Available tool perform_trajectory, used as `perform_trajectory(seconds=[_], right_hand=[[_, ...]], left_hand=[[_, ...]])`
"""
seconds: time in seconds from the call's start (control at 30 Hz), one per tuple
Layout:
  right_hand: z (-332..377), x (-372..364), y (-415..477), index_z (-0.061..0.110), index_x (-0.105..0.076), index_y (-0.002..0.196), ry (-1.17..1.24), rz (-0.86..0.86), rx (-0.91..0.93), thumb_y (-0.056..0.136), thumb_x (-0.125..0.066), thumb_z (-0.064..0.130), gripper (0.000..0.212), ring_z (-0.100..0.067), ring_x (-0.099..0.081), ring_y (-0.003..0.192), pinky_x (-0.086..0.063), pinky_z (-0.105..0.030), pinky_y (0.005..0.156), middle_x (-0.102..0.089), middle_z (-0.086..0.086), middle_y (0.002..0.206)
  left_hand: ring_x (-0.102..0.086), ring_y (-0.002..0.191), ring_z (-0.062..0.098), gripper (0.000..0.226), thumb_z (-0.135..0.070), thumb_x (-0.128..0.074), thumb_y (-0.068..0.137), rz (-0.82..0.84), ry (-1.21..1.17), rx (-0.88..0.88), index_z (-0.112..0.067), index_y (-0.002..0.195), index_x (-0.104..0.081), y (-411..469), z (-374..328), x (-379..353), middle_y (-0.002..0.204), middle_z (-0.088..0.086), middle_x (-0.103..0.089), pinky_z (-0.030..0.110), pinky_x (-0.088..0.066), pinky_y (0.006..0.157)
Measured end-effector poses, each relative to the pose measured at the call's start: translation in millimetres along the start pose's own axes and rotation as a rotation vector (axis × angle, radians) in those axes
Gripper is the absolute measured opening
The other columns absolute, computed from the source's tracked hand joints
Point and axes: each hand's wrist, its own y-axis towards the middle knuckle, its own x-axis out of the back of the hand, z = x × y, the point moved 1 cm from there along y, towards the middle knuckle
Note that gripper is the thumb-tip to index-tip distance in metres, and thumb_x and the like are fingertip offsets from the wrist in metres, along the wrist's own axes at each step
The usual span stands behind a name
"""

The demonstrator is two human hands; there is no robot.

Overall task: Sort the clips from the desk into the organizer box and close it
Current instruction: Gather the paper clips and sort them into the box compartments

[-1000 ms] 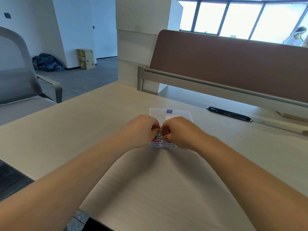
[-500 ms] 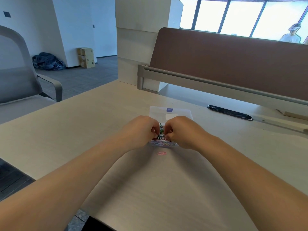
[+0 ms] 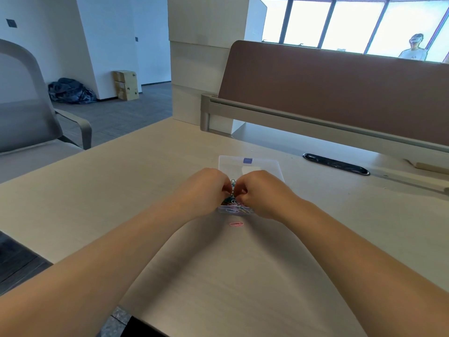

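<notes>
hands: left hand (image 3: pixel 209 188) and right hand (image 3: pixel 257 190) are both curled in tight, fingertips nearly meeting. They're pinching a little bunch of clips (image 3: pixel 237 207) between them. Looks like they're fiddling a tangle apart, but the fingers hide most of it.

box: the clear organizer box (image 3: pixel 272 166) sits mid-desk with its lid flipped open away from the person. The near end is under the hands, and that's where the colourful pile is.

what changed: a second ago the desk (image 3: pixel 121 190) right in front of the box was bare. Half a second ago a pink clip (image 3: pixel 236 224) turned up there, and it's in the same spot now, just outside the near wall. The hands have barely budged over the box.

my read: one escaped while they were messing with the bunch.

what it means: the sorting isn't done. There's a stray on the desk, both hands are busy, and the lid is still wide open. I'd grab that one and put it back before closing.

heads up: a flat wire clip on a smooth desk is annoying to pick up. It probably needs a fingernail under it or a slide to the desk edge.
</notes>
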Motion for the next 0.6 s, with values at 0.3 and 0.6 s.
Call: perform_trajectory(seconds=[0.3, 0.6], right_hand=[[-1.7, 0.3, -0.9, 0.016, -0.077, 0.101, -0.008, 0.003, -0.011, 0.09, -0.059, 0.015, 0.021, -0.023, -0.064, 0.084, -0.047, -0.026, 0.069, -0.072, -0.008, 0.094], [-5.5, 0.6, -0.8, 0.019, -0.069, 0.108, -0.009, -0.036, -0.03, 0.089, -0.065, 0.02, 0.02, -0.022, -0.059, 0.09, -0.035, -0.023, 0.064, -0.068, -0.006, 0.105]], left_hand=[[-0.063, 0.088, 0.027, 0.025, -0.015, -0.052, 0.088, -0.012, -0.013, -0.037, -0.021, 0.093, -0.076, -1.2, 4.1, -1.9, 0.091, 0.007, -0.07, 0.039, -0.052, 0.078], [-0.062, 0.09, 0.021, 0.029, -0.015, -0.05, 0.093, -0.03, -0.038, -0.068, -0.024, 0.102, -0.076, -3.4, 0.7, 1.2, 0.099, 0.001, -0.071, 0.031, -0.05, 0.079]])
